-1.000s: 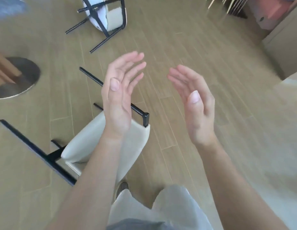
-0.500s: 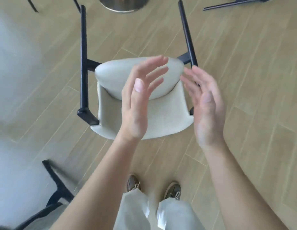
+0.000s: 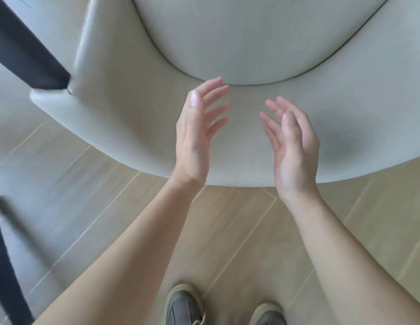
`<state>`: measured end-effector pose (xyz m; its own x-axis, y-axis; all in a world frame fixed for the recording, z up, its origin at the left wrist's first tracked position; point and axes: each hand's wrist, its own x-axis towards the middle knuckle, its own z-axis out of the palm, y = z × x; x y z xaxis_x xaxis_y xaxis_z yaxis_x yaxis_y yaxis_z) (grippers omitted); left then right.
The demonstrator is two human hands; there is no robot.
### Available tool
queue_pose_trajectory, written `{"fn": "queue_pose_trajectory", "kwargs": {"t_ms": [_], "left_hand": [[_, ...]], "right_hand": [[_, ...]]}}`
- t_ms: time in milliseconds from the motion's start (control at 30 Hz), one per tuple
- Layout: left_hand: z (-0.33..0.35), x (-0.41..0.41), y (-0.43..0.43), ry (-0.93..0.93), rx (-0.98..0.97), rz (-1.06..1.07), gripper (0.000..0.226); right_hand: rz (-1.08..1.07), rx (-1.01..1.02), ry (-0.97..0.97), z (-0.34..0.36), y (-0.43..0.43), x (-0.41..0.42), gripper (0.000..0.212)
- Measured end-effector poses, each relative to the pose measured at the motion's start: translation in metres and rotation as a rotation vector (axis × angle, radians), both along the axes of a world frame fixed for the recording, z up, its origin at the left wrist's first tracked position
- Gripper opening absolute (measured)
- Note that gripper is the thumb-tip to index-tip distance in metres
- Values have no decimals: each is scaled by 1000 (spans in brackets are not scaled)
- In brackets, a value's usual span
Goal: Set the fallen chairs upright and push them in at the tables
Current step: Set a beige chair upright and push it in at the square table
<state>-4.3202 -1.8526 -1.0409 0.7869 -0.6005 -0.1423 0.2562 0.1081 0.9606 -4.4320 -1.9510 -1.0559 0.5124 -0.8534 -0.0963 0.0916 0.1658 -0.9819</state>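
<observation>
Nearest, two grey shoes [image 3: 184, 306] stand on the wooden floor [image 3: 227, 242]. Above them the left hand [image 3: 195, 134] and right hand [image 3: 293, 146] are held up, palms facing, fingers loosely spread, gripping nothing. Beyond lies the cream chair [image 3: 124, 109], its curved backrest edge toward the person, one black leg [image 3: 23, 57] slanting to the upper left.

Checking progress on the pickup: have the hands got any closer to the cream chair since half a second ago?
Yes. Both the left hand and right hand now lie over the cream chair, nearer its backrest; neither grips it yet. The camera dropped too.
</observation>
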Motion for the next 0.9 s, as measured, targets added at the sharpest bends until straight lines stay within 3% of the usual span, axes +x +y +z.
{"fn": "queue_pose_trajectory", "kwargs": {"t_ms": [233,367,500,600,733,833,900], "left_hand": [[-150,5,-5,184,90,28,59],[-175,-1,8,406,26,78,53],[-182,-29,21,671,138,206,67],[-192,-52,27,826,333,368,73],[-204,-58,26,773,539,451,66],[-206,-49,27,735,442,407,80],[-207,-45,26,753,332,419,96]], "right_hand": [[30,160,68,-142,-2,5,60],[-50,401,6,-174,10,-5,42],[-270,562,60,-184,28,-16,26],[-462,724,189,-189,45,-21,33],[-462,851,244,-199,46,-22,38],[-430,853,181,-198,38,-18,75],[-463,873,102,-199,35,-17,82]]}}
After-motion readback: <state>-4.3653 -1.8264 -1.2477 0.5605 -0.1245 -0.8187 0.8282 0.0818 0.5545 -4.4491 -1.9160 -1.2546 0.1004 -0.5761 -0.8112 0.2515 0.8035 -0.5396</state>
